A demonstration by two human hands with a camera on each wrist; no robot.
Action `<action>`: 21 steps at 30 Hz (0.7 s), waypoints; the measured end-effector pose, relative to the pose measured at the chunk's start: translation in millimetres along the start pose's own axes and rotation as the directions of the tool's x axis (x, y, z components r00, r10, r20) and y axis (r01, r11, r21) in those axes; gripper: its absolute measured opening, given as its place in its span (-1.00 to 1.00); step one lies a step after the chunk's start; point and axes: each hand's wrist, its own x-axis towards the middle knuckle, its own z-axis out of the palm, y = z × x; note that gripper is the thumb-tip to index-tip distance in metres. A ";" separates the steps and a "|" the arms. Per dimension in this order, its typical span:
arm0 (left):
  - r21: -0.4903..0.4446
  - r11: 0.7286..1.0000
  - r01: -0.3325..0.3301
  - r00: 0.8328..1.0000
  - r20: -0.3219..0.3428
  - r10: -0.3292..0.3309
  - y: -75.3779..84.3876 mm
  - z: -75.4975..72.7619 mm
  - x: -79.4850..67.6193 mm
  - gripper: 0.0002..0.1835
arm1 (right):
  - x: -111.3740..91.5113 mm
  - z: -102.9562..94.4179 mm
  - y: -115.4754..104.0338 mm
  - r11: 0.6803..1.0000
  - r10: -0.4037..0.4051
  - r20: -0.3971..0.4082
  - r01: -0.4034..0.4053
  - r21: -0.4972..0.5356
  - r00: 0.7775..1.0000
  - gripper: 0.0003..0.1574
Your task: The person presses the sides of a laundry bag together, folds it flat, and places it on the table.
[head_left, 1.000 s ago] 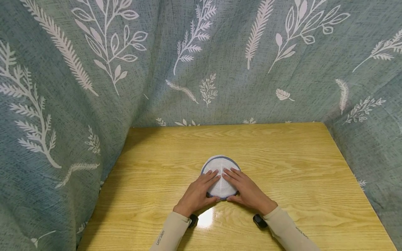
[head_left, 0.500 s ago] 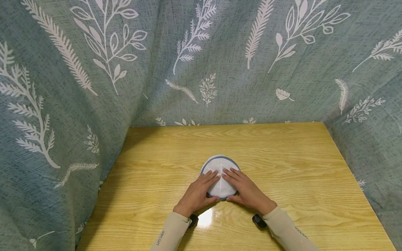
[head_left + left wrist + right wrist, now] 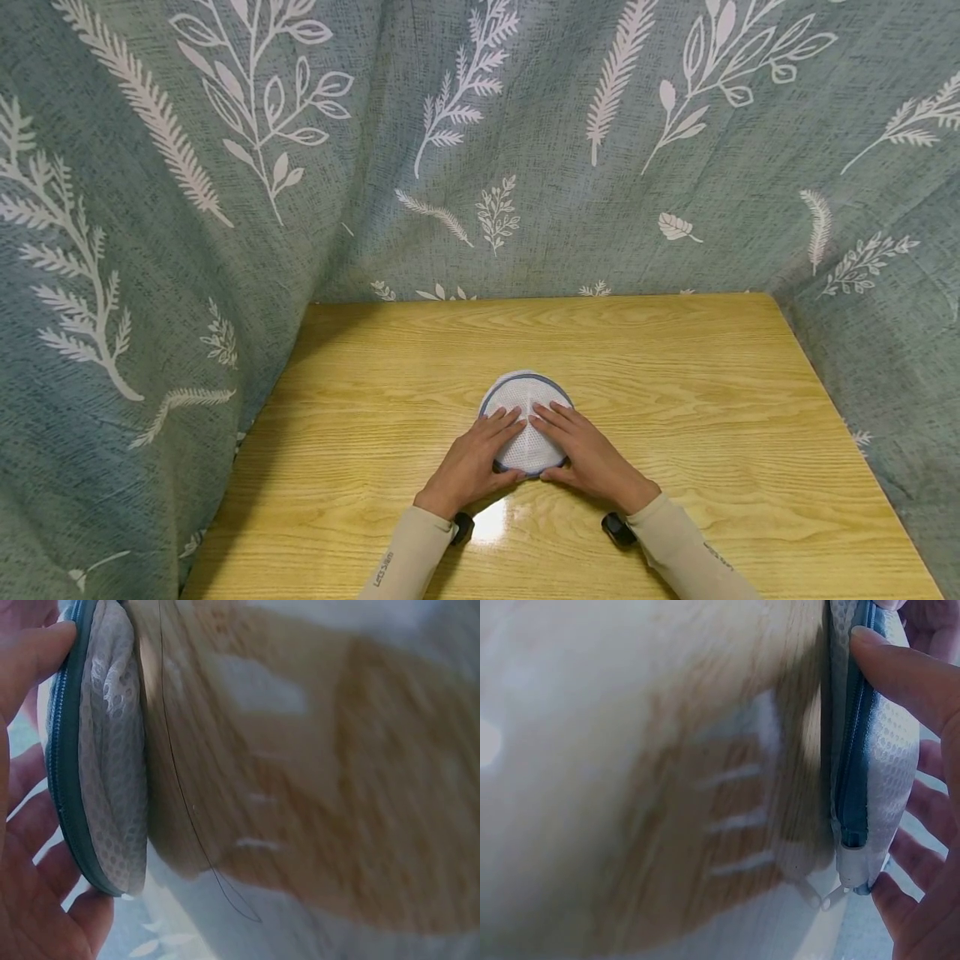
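Note:
A round white mesh laundry bag point(image 3: 531, 454) with a blue zipped edge lies on the table in the head view. My left hand point(image 3: 471, 462) rests on its left half and my right hand point(image 3: 600, 457) on its right half. Fingers lie spread over the mesh, fairly straight, while both thumbs touch the near edge. Up close in the left wrist view, the thumb point(image 3: 45, 656) is against the zip point(image 3: 67, 772). A white zip pull point(image 3: 850, 866) hangs at the bag's side in the right wrist view. The bag's underside is hidden.
The wooden table point(image 3: 675, 375) has a glossy top with a bright reflection near its front. Grey-green curtains point(image 3: 555, 217) with white leaf prints hang behind it and along both sides. A black wrist device point(image 3: 619, 529) sits by the right cuff.

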 end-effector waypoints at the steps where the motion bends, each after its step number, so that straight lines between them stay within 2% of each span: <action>1: 0.000 1.000 0.000 1.000 0.000 0.000 0.0 0.0 0.0 -0.17 | 0.0 0.0 -0.1 1.000 0.002 0.002 -0.002 0.002 1.000 0.09; 21: 0.005 1.000 0.005 1.000 -0.001 -0.005 1.2 -0.2 0.1 -0.18 | 0.3 -2.1 -1.5 1.000 0.013 0.019 -0.013 0.001 1.000 0.10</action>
